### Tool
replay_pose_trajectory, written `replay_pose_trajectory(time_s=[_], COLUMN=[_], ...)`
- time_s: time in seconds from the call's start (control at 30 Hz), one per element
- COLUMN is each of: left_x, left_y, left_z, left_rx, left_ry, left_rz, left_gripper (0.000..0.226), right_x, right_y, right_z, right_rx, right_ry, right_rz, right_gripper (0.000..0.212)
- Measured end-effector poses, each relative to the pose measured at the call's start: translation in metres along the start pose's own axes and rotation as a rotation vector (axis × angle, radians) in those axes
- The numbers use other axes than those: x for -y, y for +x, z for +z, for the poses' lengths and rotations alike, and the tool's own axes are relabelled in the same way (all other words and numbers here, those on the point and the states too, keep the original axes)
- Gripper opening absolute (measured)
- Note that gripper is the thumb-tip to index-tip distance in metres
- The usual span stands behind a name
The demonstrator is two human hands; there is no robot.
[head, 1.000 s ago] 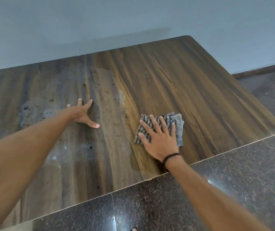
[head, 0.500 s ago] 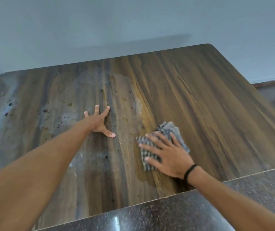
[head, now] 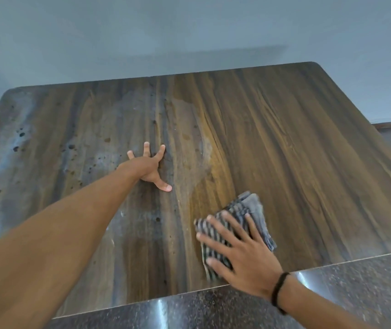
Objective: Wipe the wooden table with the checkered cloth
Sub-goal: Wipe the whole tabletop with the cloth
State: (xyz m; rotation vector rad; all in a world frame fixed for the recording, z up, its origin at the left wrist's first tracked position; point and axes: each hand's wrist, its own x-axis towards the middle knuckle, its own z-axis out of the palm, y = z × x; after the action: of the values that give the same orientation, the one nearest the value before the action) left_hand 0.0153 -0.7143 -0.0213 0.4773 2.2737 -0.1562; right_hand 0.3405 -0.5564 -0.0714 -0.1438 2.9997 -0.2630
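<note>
The checkered cloth [head: 252,206] lay bunched on the counter [head: 308,162] near its front edge, right of the middle. The right hand [head: 244,255] pressed it flat, grip apart, fingers straight and spread. The left hand [head: 150,168] rested on bare wood farther back, grip likewise apart. The right half looked clean; dark spots [head: 21,134] and grey smears on the left suggested roughly half remained.

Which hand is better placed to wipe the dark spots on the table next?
Right. The right hand presses flat on the checkered cloth; the left hand, though nearer the dark spots, is bare and spread on the table.
</note>
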Motion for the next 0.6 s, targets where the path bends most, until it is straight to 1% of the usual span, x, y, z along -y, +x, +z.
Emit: replay_pose_trajectory(time_s=[0.03, 0.07, 0.1, 0.13, 0.17, 0.23, 0.27, 0.3, 0.33, 0.37, 0.4, 0.43, 0.47, 0.5, 0.53, 0.57, 0.6], left_x=[0.000, 0.001, 0.001, 0.001, 0.000, -0.002, -0.003, -0.003, -0.003, -0.003, -0.003, -0.004, -0.005, -0.004, -0.005, -0.005, -0.006], left_y=[0.001, 0.001, 0.001, 0.002, 0.001, 0.000, -0.001, -0.003, -0.004, -0.005, -0.006, -0.007, -0.008, -0.008, -0.009, -0.009, -0.010], left_z=[0.001, 0.002, 0.001, 0.001, -0.001, -0.004, -0.004, -0.003, -0.003, -0.003, -0.002, -0.002, -0.003, -0.005, -0.006, -0.006, -0.005], left_rx=[-0.001, -0.005, -0.008, -0.005, 0.004, 0.024, 0.026, 0.026, 0.027, 0.027, 0.020, 0.014, 0.012, 0.016, 0.024, 0.029, 0.028], left_ry=[0.006, 0.011, 0.019, 0.028, 0.036, 0.039, 0.039, 0.040, 0.043, 0.047, 0.051, 0.053, 0.050, 0.041, 0.033, 0.026, 0.025], left_rz=[-0.001, -0.004, -0.006, -0.008, -0.011, -0.015, -0.019, -0.022, -0.020, -0.014, -0.003, 0.004, 0.005, 0.003, 0.001, -0.003, -0.005], left_gripper=[0.147, 0.148, 0.148, 0.148, 0.148, 0.149, 0.148, 0.148, 0.147, 0.146, 0.145, 0.145, 0.144, 0.143, 0.143, 0.143, 0.144], right_x=[-0.009, -0.026, -0.045, -0.063, -0.073, -0.057, -0.040, -0.025, -0.017, -0.020, -0.032, -0.049, -0.063, -0.066, -0.059, -0.044, -0.028], right_y=[-0.005, -0.006, 0.004, 0.021, 0.046, 0.089, 0.101, 0.105, 0.101, 0.093, 0.088, 0.092, 0.104, 0.120, 0.135, 0.144, 0.147], right_z=[-0.001, -0.007, -0.013, -0.023, -0.034, -0.040, -0.034, -0.027, -0.021, -0.019, -0.021, -0.027, -0.033, -0.041, -0.043, -0.041, -0.035], right_rx=[0.034, 0.058, 0.050, 0.024, 0.020, -0.017, -0.036, -0.041, -0.012, 0.017, 0.044, 0.068, 0.056, 0.030, -0.011, -0.038, -0.058], right_ry=[-0.051, -0.108, -0.158, -0.144, -0.068, 0.039, 0.067, 0.077, 0.061, 0.032, 0.012, 0.022, 0.052, 0.080, 0.103, 0.117, 0.104], right_rz=[-0.156, -0.254, -0.304, -0.273, -0.133, 0.213, 0.282, 0.242, 0.131, 0.005, -0.077, -0.083, 0.000, 0.141, 0.281, 0.370, 0.364], right_gripper=[0.057, 0.057, 0.056, 0.054, 0.053, 0.055, 0.057, 0.058, 0.057, 0.056, 0.055, 0.054, 0.054, 0.056, 0.058, 0.060, 0.061])
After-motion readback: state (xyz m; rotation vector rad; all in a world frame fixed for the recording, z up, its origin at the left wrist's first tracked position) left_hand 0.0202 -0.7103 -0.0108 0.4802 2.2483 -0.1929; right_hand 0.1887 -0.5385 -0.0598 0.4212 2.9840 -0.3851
